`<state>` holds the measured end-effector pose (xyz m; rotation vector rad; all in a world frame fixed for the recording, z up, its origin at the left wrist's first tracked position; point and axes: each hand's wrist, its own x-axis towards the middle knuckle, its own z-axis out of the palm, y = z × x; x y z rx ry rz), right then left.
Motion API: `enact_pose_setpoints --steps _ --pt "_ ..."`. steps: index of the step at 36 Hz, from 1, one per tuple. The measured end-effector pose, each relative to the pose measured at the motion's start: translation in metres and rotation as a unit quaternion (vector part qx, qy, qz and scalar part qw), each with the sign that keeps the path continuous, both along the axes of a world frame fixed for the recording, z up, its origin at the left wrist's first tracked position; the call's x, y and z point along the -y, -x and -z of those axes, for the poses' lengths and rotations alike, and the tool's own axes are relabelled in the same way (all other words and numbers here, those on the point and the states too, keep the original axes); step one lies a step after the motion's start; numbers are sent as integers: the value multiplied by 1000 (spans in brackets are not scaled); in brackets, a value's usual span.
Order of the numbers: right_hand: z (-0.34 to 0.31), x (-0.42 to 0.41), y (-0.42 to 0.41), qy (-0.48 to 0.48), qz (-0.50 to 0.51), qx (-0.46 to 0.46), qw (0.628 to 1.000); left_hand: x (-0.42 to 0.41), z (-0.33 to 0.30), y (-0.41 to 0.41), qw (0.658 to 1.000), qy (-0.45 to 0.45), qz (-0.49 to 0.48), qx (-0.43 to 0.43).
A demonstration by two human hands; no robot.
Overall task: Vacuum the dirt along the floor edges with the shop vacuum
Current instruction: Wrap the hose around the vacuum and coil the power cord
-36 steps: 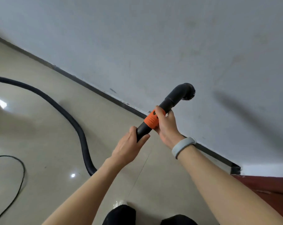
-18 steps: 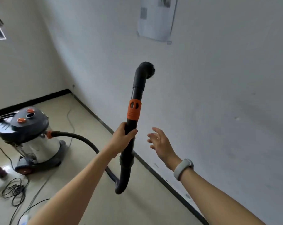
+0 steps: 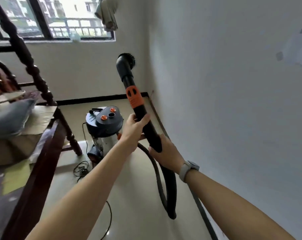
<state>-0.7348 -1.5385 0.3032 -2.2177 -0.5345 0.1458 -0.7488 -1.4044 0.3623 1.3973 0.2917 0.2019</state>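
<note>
Both hands grip the wand (image 3: 143, 116): left hand (image 3: 134, 129) high, right hand (image 3: 165, 153) low, steadying it. Its brush nozzle (image 3: 127, 62) points upward, probably awaiting lowering toward the baseboard (image 3: 157, 115).

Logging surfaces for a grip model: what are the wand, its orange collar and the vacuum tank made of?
Wand: black matte plastic, by its dull sheen. Orange collar: moulded plastic, ribbed lower band. Vacuum tank: looks like polished steel, mirror-like reflections; its dark lid seems plastic.

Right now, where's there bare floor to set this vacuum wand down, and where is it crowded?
Bare floor lies between the dark bed frame and the looping hose, below the left hand. A narrow strip runs along the baseboard under the right hand. It is crowded near the shop vacuum, where the tangled cord lies.
</note>
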Motion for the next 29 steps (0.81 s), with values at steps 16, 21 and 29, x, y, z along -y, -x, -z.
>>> enact_pose_setpoints --steps 16,21,29 --pt "32 -201 -176 86 -273 -3 958 -215 69 -103 975 71 -206 -49" --pt "31 -273 -249 125 -280 22 952 -283 77 -167 976 95 -192 -48" --pt "18 -368 -340 163 -210 70 962 -377 73 -272 981 60 -174 -59"
